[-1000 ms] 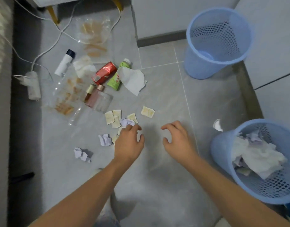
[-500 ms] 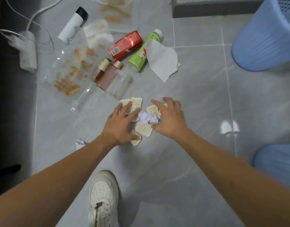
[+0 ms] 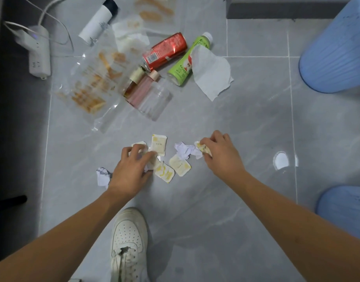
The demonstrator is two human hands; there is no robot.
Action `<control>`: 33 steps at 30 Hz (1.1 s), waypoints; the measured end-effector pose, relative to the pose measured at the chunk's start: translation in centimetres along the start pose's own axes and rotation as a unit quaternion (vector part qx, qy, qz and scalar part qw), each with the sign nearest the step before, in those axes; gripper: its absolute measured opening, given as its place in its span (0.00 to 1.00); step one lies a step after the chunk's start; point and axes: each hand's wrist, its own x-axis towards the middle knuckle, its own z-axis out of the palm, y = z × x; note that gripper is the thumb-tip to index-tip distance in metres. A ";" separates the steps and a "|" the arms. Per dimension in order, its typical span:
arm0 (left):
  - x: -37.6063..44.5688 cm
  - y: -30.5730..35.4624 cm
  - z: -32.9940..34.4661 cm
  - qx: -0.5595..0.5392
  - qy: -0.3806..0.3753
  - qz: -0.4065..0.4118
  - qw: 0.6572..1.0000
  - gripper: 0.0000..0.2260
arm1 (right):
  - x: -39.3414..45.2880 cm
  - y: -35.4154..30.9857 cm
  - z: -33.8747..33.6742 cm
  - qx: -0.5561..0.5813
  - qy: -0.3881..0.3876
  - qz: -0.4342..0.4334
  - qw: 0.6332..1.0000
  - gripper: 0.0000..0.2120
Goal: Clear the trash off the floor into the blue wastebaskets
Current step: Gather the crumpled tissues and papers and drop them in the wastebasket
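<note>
Small cream sachets lie on the grey tiled floor: one [image 3: 159, 143] flat, two more [image 3: 180, 165] below it. My left hand [image 3: 131, 169] presses down on sachets, fingers curled around one. My right hand [image 3: 219, 152] pinches a crumpled yellow-stained sachet [image 3: 201, 147] beside a crumpled white paper ball [image 3: 184, 150]. Another paper ball [image 3: 102, 176] sits left of my left wrist. One blue wastebasket [image 3: 335, 53] stands at the upper right, a second [image 3: 346, 212] at the right edge.
Farther back lie a red can [image 3: 165, 50], a green bottle [image 3: 187, 62], a torn white paper [image 3: 212, 75], small pink bottles [image 3: 141, 88], clear plastic bags [image 3: 93, 84] and a white tube [image 3: 97, 21]. A power strip [image 3: 39, 55] with cables is left. My white shoe [image 3: 128, 245] is below.
My hands have drawn apart: the right moved right with a sachet in its fingers, the left slid left onto the sachets. The camera came closer to the floor.
</note>
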 end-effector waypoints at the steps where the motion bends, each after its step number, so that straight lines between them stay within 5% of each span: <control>1: -0.2 0.1 0.3 -0.004 0.003 -0.002 1.000 0.23 | -0.3 0.4 0.0 0.013 0.009 0.004 1.000 0.13; 7: -0.2 0.8 1.3 -0.043 0.027 -0.007 0.999 0.08 | -1.9 2.6 0.1 0.085 0.052 0.053 0.994 0.10; 12: 0.3 0.9 0.8 -0.043 0.043 0.006 0.998 0.08 | -3.9 2.9 0.0 0.133 0.094 0.075 0.984 0.05; 19: -1.2 5.2 -4.7 -0.039 0.079 0.045 0.995 0.09 | -8.4 1.8 -4.7 0.210 0.132 0.105 0.963 0.10; 27: -3.6 22.3 -14.9 -0.093 0.087 0.142 0.982 0.09 | -18.9 2.4 -19.5 0.276 0.213 0.163 0.923 0.13; 33: -5.1 40.2 -17.1 -0.157 0.069 0.239 0.956 0.06 | -29.2 9.5 -29.8 0.246 0.276 0.249 0.895 0.14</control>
